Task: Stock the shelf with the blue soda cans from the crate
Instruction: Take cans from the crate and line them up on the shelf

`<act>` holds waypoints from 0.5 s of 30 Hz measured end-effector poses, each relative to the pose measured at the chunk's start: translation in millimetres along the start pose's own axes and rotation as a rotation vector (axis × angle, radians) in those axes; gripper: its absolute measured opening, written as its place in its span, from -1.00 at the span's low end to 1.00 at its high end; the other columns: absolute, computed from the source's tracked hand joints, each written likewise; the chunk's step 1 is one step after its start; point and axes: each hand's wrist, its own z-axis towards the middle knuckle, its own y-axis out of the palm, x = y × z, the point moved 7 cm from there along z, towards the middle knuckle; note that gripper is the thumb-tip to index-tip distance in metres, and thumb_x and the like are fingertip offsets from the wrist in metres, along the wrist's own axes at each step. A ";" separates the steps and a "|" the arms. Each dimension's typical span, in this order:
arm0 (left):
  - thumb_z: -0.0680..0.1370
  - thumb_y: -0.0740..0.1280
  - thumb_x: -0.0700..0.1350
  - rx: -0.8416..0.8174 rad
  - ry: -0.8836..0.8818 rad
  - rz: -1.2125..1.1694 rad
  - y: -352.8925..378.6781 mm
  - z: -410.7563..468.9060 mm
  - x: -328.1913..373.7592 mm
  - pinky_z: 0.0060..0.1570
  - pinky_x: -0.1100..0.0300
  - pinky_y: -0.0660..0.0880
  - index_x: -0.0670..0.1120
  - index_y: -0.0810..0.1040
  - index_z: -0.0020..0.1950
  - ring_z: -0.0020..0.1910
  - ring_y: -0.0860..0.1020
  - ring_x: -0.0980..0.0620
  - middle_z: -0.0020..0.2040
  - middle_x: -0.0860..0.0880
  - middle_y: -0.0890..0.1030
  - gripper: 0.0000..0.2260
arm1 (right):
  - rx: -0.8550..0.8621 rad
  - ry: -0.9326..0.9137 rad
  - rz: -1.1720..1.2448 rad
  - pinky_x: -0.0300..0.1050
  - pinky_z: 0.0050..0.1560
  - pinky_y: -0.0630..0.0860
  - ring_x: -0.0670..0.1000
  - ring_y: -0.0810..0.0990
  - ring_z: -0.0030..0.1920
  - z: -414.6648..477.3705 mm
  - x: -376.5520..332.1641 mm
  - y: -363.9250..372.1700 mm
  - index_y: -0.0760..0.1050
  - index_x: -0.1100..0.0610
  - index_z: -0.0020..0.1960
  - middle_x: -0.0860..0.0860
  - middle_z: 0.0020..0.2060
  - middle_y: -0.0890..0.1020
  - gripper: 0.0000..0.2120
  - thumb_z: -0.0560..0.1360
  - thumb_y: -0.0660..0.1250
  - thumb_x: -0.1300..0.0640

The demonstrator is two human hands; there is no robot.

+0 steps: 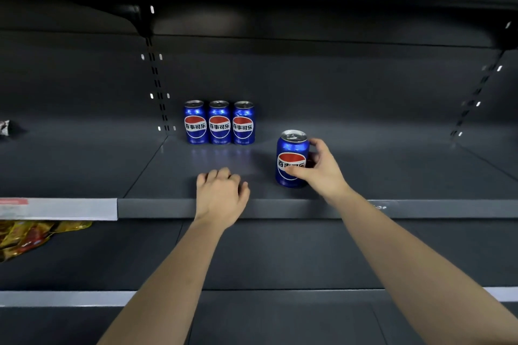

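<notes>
Left hand (221,194) rests; right (321,169) holds can (291,148)

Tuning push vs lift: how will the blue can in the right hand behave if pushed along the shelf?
Probably rigid: no denting shows under the right hand. Lid looks sealed, so likely full, heavy for its size. Upright on the smooth shelf, the can should slide; pushed high, it may tip and roll.
</notes>
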 end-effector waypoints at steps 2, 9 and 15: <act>0.54 0.01 0.11 0.011 -0.007 0.007 1.1 4.0 1.3 0.09 0.03 0.28 -0.02 0.62 0.00 0.00 0.49 -0.07 -0.04 -0.02 0.56 -0.58 | -0.056 -0.021 -0.077 -0.06 0.18 0.53 -0.08 0.62 0.07 4.5 -0.8 3.3 0.31 -0.14 0.24 -0.15 0.06 0.61 -0.33 0.28 0.58 0.15; 0.42 0.04 0.11 0.122 -0.061 -0.029 2.1 0.9 -1.7 -0.11 0.07 0.34 -0.01 0.59 -0.18 -0.16 0.49 -0.06 -0.20 0.02 0.54 -0.63 | -0.080 -0.047 -0.335 -0.21 0.00 0.43 -0.05 0.55 0.01 21.8 1.5 14.3 0.26 0.08 0.29 -0.09 0.04 0.56 -0.28 0.28 0.60 0.13; 0.43 0.05 0.11 0.133 -0.063 -0.019 1.0 0.4 -1.2 -0.11 0.07 0.33 0.01 0.54 -0.20 -0.19 0.48 -0.03 -0.25 0.06 0.52 -0.68 | -0.014 0.014 -0.347 -0.17 0.00 0.43 0.00 0.55 0.04 51.7 8.4 27.4 0.28 0.15 0.23 -0.01 0.07 0.55 -0.33 0.29 0.60 0.11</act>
